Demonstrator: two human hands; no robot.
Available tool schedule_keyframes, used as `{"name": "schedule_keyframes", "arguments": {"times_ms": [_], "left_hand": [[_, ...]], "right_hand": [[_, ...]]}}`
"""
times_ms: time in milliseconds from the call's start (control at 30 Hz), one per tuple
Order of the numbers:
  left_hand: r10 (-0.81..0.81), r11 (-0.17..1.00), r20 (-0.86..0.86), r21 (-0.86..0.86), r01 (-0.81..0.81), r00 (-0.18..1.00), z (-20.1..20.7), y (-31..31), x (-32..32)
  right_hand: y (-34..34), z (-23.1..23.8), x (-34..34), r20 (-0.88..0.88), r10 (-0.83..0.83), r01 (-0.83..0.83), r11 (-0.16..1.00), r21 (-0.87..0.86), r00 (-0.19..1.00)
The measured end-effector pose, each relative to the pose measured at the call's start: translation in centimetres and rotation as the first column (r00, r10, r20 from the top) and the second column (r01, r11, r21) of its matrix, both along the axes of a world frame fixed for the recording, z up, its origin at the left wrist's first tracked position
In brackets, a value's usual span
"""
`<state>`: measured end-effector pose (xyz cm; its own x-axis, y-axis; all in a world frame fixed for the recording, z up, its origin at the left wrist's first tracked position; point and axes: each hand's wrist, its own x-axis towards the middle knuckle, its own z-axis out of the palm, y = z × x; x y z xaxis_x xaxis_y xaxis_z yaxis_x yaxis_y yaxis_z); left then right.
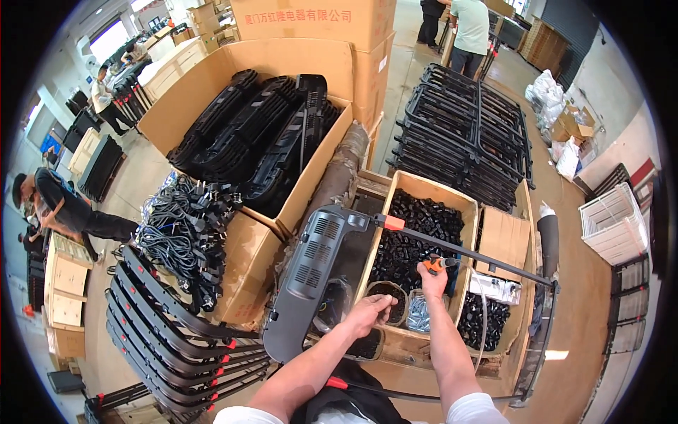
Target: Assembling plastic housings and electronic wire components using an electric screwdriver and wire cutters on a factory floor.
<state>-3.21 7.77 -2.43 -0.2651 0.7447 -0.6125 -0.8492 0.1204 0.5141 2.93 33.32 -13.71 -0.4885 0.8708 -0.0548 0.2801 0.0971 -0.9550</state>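
Observation:
My right hand (433, 280) grips an orange and black power screwdriver (443, 263), held over the wooden-edged bin of small black plastic parts (417, 240). My left hand (372, 313) has its fingertips pinched together beside a round tub of small dark pieces (393, 291); what lies between them, if anything, is too small to make out. A bag of silvery screws (418, 313) sits between the hands. To the left lies a long black plastic cover (311, 258) with slotted vents. From it a black tubular frame (466, 251) with red-orange end pieces reaches across the bin to the right.
A big carton (282, 53) of black plastic covers stands behind left, with bundled power cords (191, 233) before it. Curved black frames (162, 339) are stacked at lower left, more tube racks (466, 134) at the back right. Other people work farther off.

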Motion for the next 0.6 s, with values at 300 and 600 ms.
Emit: {"name": "schedule_keyframes", "arguments": {"times_ms": [300, 600], "left_hand": [[0.191, 0.976, 0.054, 0.093, -0.195, 0.98, 1.2, -3.0, -1.8], [0.374, 0.886, 0.319, 0.155, -0.437, 0.871, 3.2, -6.1, -6.2]], "right_hand": [[-6.1, 16.7, 2.0, -0.183, 0.194, -0.185, 0.98, 0.067, 0.964], [-14.0, 25.1, -0.9, -0.29, 0.323, -0.35, 0.935, -0.046, 0.901]]}}
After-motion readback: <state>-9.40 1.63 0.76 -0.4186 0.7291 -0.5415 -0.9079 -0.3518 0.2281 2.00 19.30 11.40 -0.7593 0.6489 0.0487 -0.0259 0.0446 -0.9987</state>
